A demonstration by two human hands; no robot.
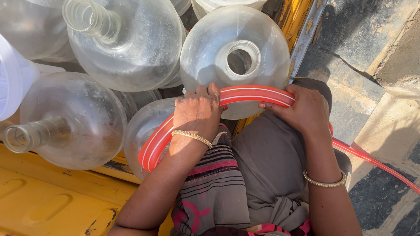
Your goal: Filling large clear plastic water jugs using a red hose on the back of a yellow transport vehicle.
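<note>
A red hose with white stripes (258,94) is held across the middle of the frame by both hands; the left hand (197,111) is seen from the back at centre, its fingers curled over the top of the hose and closed around it, the wrist bent slightly and ringed by a thin gold bangle (191,137); the left forearm is extended up from the lower left of the frame; the right hand (306,111) is placed just right of centre, fingers wrapped over the hose and thumb pointed left along it, so the hose is clasped there too; a second gold bangle (324,183) is worn on the right forearm, which rises from the lower right; the hose is arched between the hands, curved down to the lower left and trailed off to the right edge over the ground; it is laid against the shoulder of a clear open-necked water jug (236,57) in the upper centre, with further clear jugs (70,122) stacked to the left on a yellow surface (48,201).
</note>
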